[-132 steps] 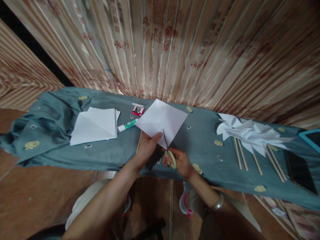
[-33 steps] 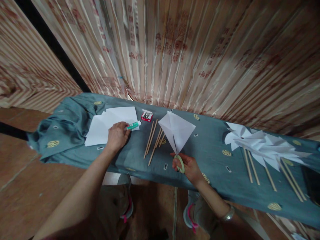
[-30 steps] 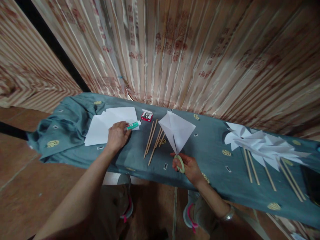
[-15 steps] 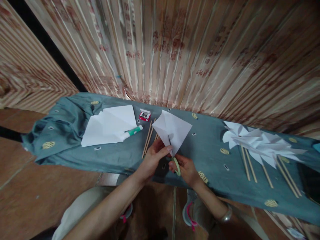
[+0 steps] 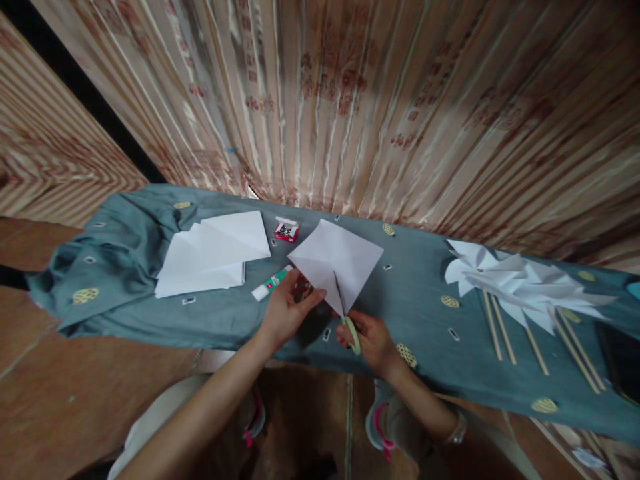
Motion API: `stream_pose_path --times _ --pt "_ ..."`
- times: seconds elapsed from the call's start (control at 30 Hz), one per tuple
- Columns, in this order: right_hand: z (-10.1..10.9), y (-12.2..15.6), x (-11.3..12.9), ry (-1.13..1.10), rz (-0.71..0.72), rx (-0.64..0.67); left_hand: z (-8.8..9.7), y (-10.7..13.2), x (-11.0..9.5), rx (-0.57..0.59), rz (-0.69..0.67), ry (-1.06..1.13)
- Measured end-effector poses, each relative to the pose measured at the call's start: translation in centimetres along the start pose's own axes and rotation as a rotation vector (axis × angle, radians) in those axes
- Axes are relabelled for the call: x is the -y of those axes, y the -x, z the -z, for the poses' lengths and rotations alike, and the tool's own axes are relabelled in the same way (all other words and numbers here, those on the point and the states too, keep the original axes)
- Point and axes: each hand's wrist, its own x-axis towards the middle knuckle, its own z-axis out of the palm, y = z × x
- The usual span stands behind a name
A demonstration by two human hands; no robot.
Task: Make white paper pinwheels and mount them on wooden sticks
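A square sheet of white paper (image 5: 350, 250) with crease lines is held above the cloth in front of me. My left hand (image 5: 286, 312) pinches its lower left edge between thumb and fingers. My right hand (image 5: 374, 341) grips scissors (image 5: 353, 333) with pale green handles, their blades at the paper's lower corner and pointing in toward its middle. Close beside my left fingers lies a green and white glue stick (image 5: 270, 285), its far end against or behind them. The wooden sticks near this hand are mostly hidden by the hand and paper.
A stack of white paper (image 5: 210, 257) lies on the left of the cloth-covered table (image 5: 425, 320). Behind the glue stick stands an open red box (image 5: 287, 231) of small metal pieces. On the right are several paper pinwheels (image 5: 520, 283) on wooden sticks and a dark phone-like object (image 5: 620, 360).
My left hand has slid left along the paper's edge, and the sheet has turned slightly. The glue stick has shifted off the paper stack toward me. My right hand stays nearly in place.
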Motion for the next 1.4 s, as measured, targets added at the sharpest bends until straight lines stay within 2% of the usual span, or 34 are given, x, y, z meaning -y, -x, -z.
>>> stream_pose_path --times 0.1,0.17,0.23,0.3,0.33,0.4,0.47,0.6,0.8,0.93,1.13,1.4 --pt "0.0 0.1 0.0 0.014 -0.001 0.009 0.7 0.3 -0.7 0.069 -0.048 -0.099" --pt "0.1 0.0 -0.1 0.019 0.004 0.005 2.3 -0.2 -1.6 0.015 -0.074 -0.170" --pt "0.2 0.0 -0.3 0.016 0.008 -0.003 4.9 -1.5 -2.5 -0.110 -0.130 -0.286" --pt "0.3 0.0 -0.4 0.012 0.008 -0.012 8.1 -3.0 -2.8 -0.237 -0.269 -0.762" --pt "0.4 0.0 -0.4 0.009 0.010 -0.018 9.6 -3.7 -2.7 -0.251 -0.274 -0.963" --pt "0.4 0.0 -0.4 0.003 0.012 -0.027 12.1 -4.7 -2.0 -0.245 -0.182 -1.259" --pt "0.3 0.1 -0.4 -0.005 0.011 -0.023 13.6 -5.1 -1.0 -0.187 -0.070 -1.419" --pt "0.0 0.1 -0.3 0.001 0.007 -0.021 14.1 -5.0 0.1 -0.179 -0.055 -1.540" --pt "0.0 0.2 0.0 0.019 0.014 -0.015 14.3 -4.4 -1.4 -0.155 -0.114 -1.561" --pt "-0.1 0.5 0.5 0.004 -0.001 -0.012 15.6 -2.3 -1.5 -0.135 -0.235 -1.589" --pt "-0.2 0.7 0.6 0.018 -0.011 -0.004 16.7 0.8 0.1 0.000 -0.263 -1.579" --pt "-0.1 0.7 0.5 0.021 -0.007 -0.021 17.6 0.0 0.6 0.023 -0.327 -1.572"
